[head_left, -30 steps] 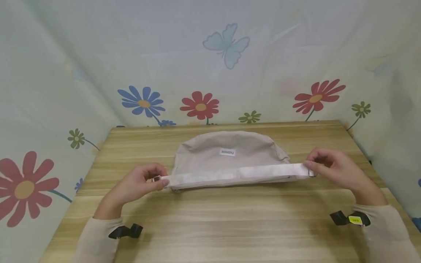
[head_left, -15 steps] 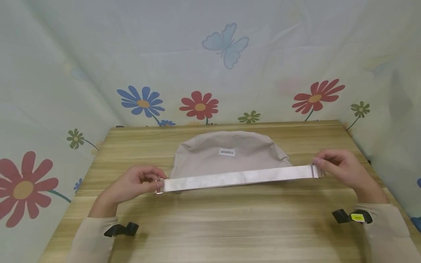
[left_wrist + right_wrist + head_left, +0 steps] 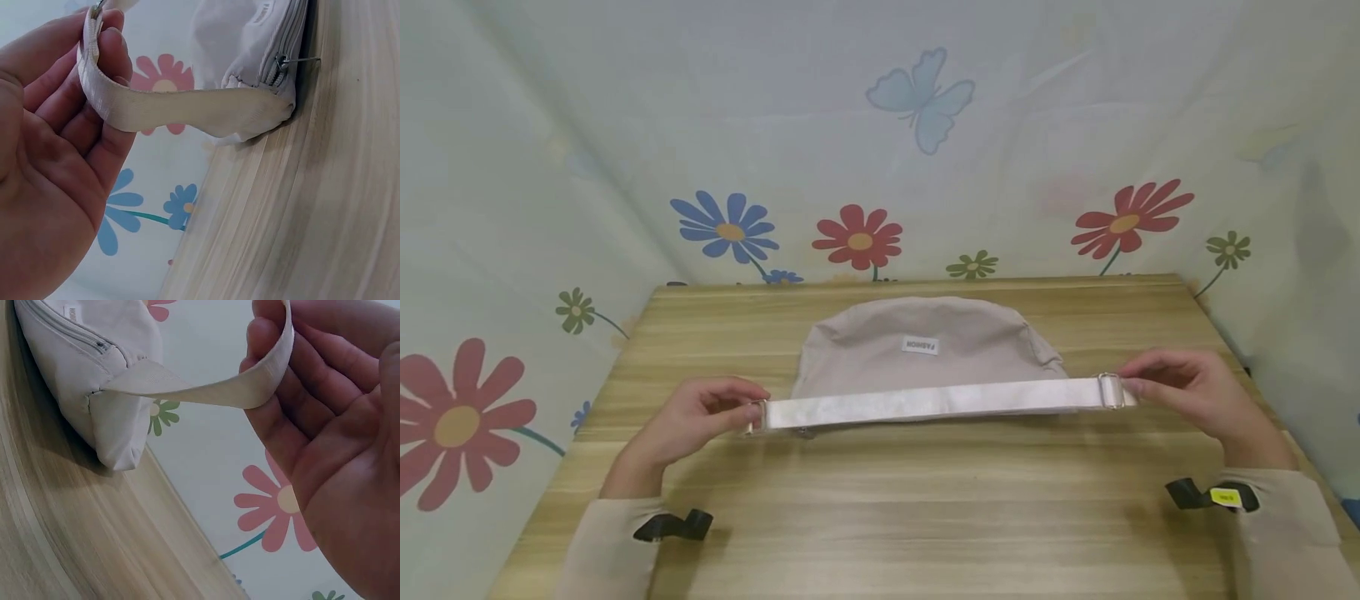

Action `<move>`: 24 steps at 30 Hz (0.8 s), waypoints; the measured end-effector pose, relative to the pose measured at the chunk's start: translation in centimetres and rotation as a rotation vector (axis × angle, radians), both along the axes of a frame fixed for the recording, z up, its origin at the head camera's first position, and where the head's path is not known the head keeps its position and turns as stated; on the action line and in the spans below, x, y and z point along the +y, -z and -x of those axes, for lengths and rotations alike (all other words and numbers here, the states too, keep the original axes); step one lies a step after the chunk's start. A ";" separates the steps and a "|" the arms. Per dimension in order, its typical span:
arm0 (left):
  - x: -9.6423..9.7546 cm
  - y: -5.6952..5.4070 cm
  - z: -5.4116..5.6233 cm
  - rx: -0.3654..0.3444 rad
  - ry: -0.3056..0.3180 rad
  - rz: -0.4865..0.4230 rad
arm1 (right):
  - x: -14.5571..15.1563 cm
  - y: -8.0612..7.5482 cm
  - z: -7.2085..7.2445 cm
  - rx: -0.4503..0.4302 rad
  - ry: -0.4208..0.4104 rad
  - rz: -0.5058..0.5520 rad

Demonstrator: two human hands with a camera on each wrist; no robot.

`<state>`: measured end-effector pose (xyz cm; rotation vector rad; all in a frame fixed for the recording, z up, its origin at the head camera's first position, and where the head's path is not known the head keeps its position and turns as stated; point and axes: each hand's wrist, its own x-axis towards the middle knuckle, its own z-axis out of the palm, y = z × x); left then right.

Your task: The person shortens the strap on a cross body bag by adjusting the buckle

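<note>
A beige fabric bag (image 3: 940, 367) with a small white FASHION label (image 3: 921, 345) lies on the table. Its pale strap (image 3: 925, 402) is stretched straight across in front of it between both hands. My left hand (image 3: 703, 417) pinches the strap by a metal buckle (image 3: 758, 415) at one end. At the other end, beside a second metal buckle (image 3: 1109, 390), my right hand (image 3: 1195, 396) pinches the strap. In the left wrist view the strap (image 3: 169, 106) curves from the fingers to the bag's corner, near a zipper pull (image 3: 284, 61). The right wrist view shows the same at the opposite corner (image 3: 119, 437).
The wood-grain table (image 3: 925, 517) extends in front of the bag. A pale curtain (image 3: 760, 125) printed with flowers and a butterfly hangs behind and along the sides. Black wrist straps sit at both beige sleeves (image 3: 613, 542).
The strap has come forward off the bag's front edge, then back slightly. My right hand has moved a little outward, and its buckle now shows clear of the fingers. The bag stays put.
</note>
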<state>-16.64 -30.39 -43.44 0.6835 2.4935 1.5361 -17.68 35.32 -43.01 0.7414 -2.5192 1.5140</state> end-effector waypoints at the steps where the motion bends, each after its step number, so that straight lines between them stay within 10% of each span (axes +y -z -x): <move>1: -0.1 0.0 0.0 0.002 -0.007 0.009 | 0.0 -0.1 0.0 -0.001 -0.007 0.002; 24: 0.2 -0.3 0.3 0.086 -0.143 0.405 | -0.5 -0.9 0.1 0.126 0.086 -0.321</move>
